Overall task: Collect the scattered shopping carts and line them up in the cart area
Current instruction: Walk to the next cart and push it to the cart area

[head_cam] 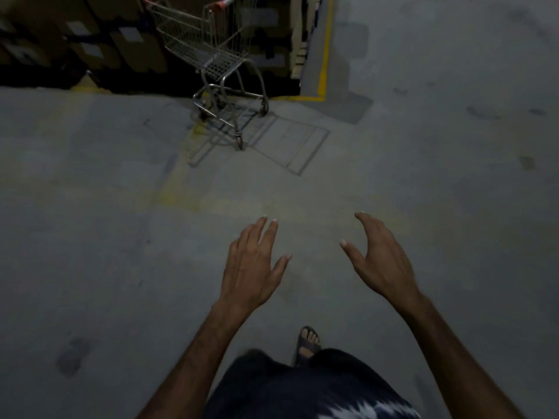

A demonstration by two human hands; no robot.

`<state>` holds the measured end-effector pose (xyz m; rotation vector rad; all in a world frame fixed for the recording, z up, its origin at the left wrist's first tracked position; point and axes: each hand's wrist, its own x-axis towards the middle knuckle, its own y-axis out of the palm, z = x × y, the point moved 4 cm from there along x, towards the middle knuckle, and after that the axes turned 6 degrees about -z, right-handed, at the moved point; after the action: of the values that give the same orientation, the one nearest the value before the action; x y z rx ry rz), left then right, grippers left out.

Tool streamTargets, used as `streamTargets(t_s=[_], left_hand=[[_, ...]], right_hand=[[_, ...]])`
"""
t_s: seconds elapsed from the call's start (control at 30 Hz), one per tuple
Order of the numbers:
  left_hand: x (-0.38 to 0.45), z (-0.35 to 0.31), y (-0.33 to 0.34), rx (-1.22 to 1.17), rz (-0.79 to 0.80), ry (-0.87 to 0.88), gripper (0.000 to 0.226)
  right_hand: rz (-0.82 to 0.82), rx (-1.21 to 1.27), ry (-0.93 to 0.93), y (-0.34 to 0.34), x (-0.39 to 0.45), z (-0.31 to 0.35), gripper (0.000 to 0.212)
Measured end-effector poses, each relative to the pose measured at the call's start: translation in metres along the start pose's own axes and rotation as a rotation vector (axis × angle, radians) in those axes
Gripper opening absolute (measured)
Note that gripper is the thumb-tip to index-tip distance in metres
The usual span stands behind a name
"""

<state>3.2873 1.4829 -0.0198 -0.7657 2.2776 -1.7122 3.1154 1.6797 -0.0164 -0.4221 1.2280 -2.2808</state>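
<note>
Grey concrete floor point(106, 237) lies bare between me and the wire shopping cart point(208, 52), which stands upright beside stacked cardboard boxes point(75, 40), while my left hand point(254, 267) and right hand point(381, 261) hang spread, holding nothing.

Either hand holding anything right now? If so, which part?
Nothing is held. The left hand and right hand are both open over bare floor, fingers spread, well short of the shopping cart ahead.

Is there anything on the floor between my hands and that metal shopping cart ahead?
Nothing visible. Only bare grey concrete floor lies between the open left hand and right hand and the silver wire shopping cart, parked by stacked cardboard boxes.
</note>
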Motion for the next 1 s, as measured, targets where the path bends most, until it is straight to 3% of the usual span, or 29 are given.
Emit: streamTargets(t_s=[0.33,0.53,0.77,1.0], left_hand=[[0.174,0.058,0.032,-0.031,-0.014,-0.143,0.071],[0.315,0.097,0.056,-0.059,0.012,-0.131,0.072],[0.502,0.115,0.062,-0.042,0.071,-0.033,0.073],[0.635,0.13,0.092,-0.056,0.083,-0.018,0.075]], right_hand=[[0.075,-0.039,-0.025,0.027,0.196,0.003,0.067],[0.104,-0.082,-0.012,0.044,0.332,0.011,0.07],[0.028,-0.061,0.055,0.029,0.487,0.025,0.071],[0.041,-0.02,0.123,0.045,0.612,0.001,0.071]])
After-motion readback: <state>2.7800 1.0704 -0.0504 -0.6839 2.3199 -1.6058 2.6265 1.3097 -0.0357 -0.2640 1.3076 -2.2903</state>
